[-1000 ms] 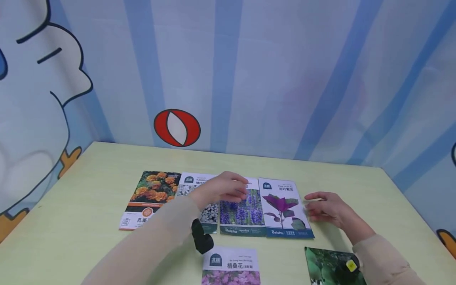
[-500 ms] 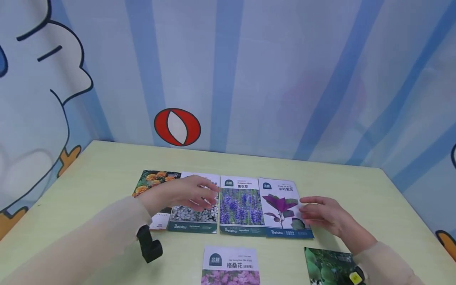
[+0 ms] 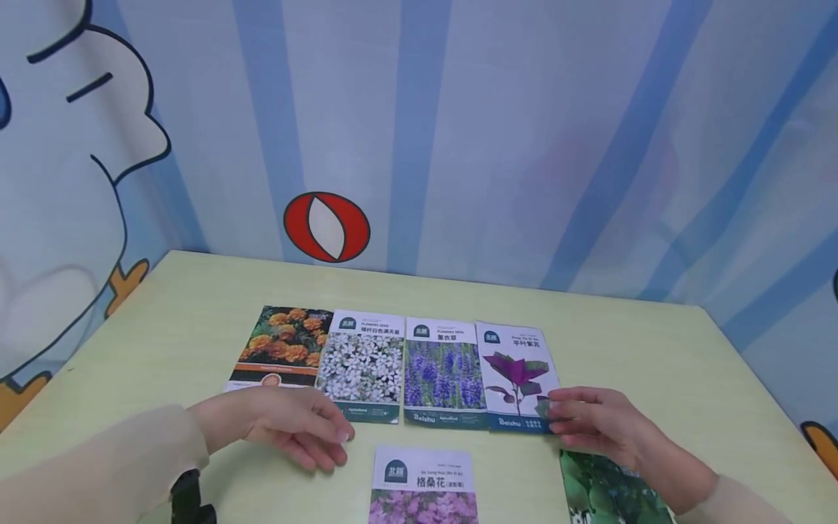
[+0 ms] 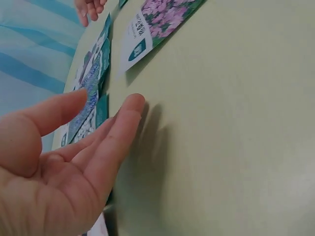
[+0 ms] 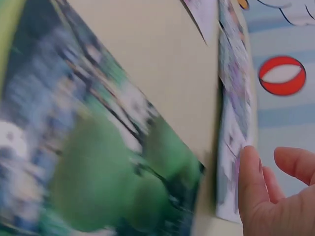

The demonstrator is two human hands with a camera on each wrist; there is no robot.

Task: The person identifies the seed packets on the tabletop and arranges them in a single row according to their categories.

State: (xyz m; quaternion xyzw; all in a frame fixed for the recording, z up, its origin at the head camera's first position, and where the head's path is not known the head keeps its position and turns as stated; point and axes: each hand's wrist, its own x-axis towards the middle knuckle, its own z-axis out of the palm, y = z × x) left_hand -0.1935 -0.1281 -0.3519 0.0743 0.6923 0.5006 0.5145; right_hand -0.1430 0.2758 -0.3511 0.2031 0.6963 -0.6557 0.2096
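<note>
Four flower seed packets form a row on the table: orange marigold (image 3: 288,338), white-flowered (image 3: 363,364), lavender (image 3: 445,375) and purple-leaved (image 3: 513,375). My left hand (image 3: 294,426) hovers over the table near the lower edges of the first two, fingers relaxed, holding nothing. It covers the marigold packet's lower part. My right hand (image 3: 605,426) is at the lower right corner of the purple-leaved packet, fingers loosely bent and holding nothing; whether they touch it I cannot tell. Nearer me lie a pink-flowered packet (image 3: 425,480) and a packet with green fruit (image 5: 93,172), partly under the right forearm.
The pale wooden table (image 3: 655,349) ends at a striped blue backdrop (image 3: 484,145) with a printed red-and-white ball (image 3: 326,227). A black wrist camera (image 3: 190,498) is strapped at the left cuff.
My left hand has moved left and towards me, from over the lavender and white-flowered packets, uncovering them. My right hand has come slightly nearer to me.
</note>
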